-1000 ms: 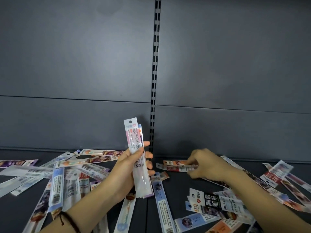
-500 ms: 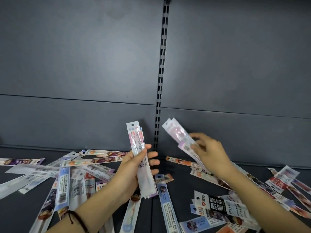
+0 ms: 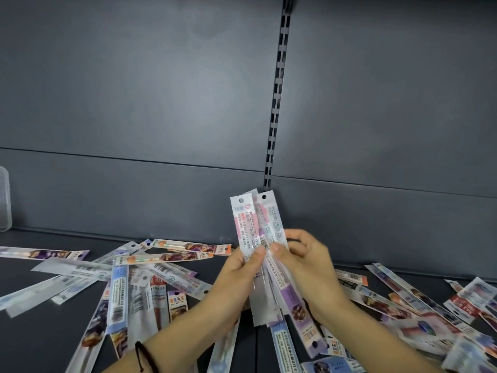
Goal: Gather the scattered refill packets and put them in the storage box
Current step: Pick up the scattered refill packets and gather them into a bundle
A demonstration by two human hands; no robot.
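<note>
Both hands meet at the middle of the view around an upright bunch of refill packets (image 3: 255, 227), long narrow white, pink and purple sleeves. My left hand (image 3: 236, 275) grips the bunch from the left with its thumb on the front. My right hand (image 3: 304, 262) pinches the same bunch from the right. Several more refill packets (image 3: 150, 281) lie scattered on the dark shelf at the left, and others (image 3: 430, 305) lie at the right. A clear plastic box (image 3: 4, 200) shows only as an edge at the far left.
The dark grey shelf floor (image 3: 40, 327) runs to a dark back panel with a slotted upright (image 3: 277, 103) in the middle. A dark cord bracelet (image 3: 142, 356) circles my left wrist.
My right hand lifted packets off the shelf and carried them left to the bunch held by my left hand. Both hands now hold one bunch together.
</note>
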